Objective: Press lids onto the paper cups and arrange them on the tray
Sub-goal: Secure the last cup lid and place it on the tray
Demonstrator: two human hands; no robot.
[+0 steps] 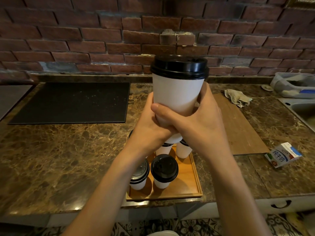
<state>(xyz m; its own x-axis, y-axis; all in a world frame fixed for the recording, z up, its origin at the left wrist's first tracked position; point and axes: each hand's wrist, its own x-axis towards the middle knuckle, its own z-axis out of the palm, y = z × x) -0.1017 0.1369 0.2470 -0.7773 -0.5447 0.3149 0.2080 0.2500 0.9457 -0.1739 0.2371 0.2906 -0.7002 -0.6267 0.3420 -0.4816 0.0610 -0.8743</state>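
So both hands are wrapped round the lower half of a white paper cup [177, 94], which is up in the air right over the tray [170, 198]. The left hand [150, 126] curls in from one side, and the right hand [196, 123] comes from the other with its thumb lying across the front. The black lid [179, 67] looks seated all the way round the rim, level, no gap that I can spot. My guess is the low two-handed grip leaves the top free and avoids squashing the soft wall near the lid.

The tray sits at the front edge of the counter [59, 159], dead centre in front of the person. I count four lidded cups [164, 169] on it: two at the near end side by side, and two further back that are mostly hidden under the hands. There might be another dark lid behind the left wrist, can't tell. The right-hand strip of the tray is bare, so I'd say this one goes there.

Off to the sides there's a black mat [73, 103] toward the back left, a wooden board [238, 126] and a rag [237, 97] on the right, plus a milk carton [283, 155] lying near the front right.

Main risk I see is clipping the back cups on the way down.
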